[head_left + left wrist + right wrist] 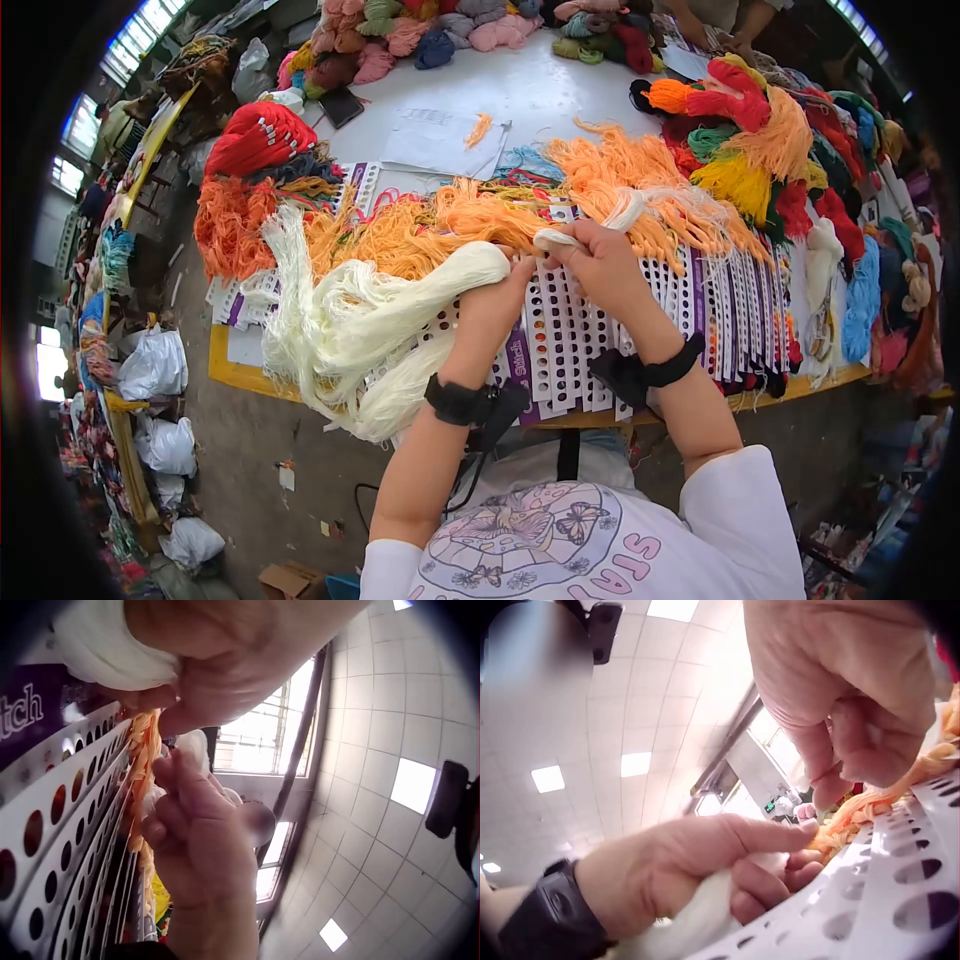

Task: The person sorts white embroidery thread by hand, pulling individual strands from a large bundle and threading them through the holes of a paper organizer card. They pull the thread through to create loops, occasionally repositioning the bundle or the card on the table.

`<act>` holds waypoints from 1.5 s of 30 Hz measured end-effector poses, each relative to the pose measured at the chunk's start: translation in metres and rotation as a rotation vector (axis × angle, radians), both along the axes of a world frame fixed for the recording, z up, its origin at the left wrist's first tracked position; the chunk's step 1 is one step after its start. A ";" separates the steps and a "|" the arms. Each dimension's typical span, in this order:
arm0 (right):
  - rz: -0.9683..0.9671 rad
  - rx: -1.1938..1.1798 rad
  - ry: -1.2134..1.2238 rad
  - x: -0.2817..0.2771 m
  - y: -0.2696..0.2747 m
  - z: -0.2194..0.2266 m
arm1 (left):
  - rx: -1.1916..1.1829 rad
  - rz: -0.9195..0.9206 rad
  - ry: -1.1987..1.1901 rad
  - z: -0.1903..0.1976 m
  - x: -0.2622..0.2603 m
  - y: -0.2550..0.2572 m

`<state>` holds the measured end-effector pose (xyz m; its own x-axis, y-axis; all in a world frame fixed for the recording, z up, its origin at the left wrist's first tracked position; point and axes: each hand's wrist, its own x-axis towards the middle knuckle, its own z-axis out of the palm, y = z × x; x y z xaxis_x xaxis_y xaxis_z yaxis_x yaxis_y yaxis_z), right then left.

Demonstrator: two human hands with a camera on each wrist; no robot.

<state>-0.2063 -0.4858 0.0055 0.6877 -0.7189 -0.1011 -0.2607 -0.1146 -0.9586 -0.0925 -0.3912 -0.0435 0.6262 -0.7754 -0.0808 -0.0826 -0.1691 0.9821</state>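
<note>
In the head view, my left hand grips a thick cream skein whose loose strands spread left over the cards. The right wrist view shows the left hand's fingers curled round the cream yarn. My right hand is just right of the left, its fingers bent round a white yarn loop. From the left wrist, white yarn shows between the right hand's fingers. Below both hands lie white cards with punched holes, strung with orange yarn.
Orange-red yarn lies left, with red skeins above it. Multicoloured yarn bundles are piled at the right. Paper sheets and a dark phone lie on the white table. Another person's hands are at the far edge.
</note>
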 end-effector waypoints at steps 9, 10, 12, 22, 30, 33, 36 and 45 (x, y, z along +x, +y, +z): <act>0.070 0.231 -0.075 0.010 0.004 -0.015 | 0.189 -0.094 -0.185 0.004 0.006 -0.003; 0.056 0.168 -0.054 0.010 0.003 -0.015 | 0.229 -0.104 -0.192 0.006 0.006 -0.003; 0.004 0.091 -0.006 0.013 -0.005 -0.015 | 0.106 -0.067 0.048 0.010 0.005 0.004; -0.045 -0.306 0.055 0.010 0.007 -0.030 | 0.012 -0.034 0.605 0.020 0.012 0.016; -0.049 -0.296 0.102 0.013 0.006 -0.023 | 0.007 -0.063 0.548 0.012 0.010 0.010; -0.017 -0.297 0.088 0.013 0.006 -0.024 | 0.025 -0.029 0.490 0.010 0.008 0.008; 0.032 -0.238 0.085 0.012 0.003 -0.028 | 0.011 -0.039 0.479 0.012 0.008 0.006; -0.016 -0.386 0.149 0.016 0.005 -0.031 | 0.167 0.040 -0.788 -0.006 0.021 0.020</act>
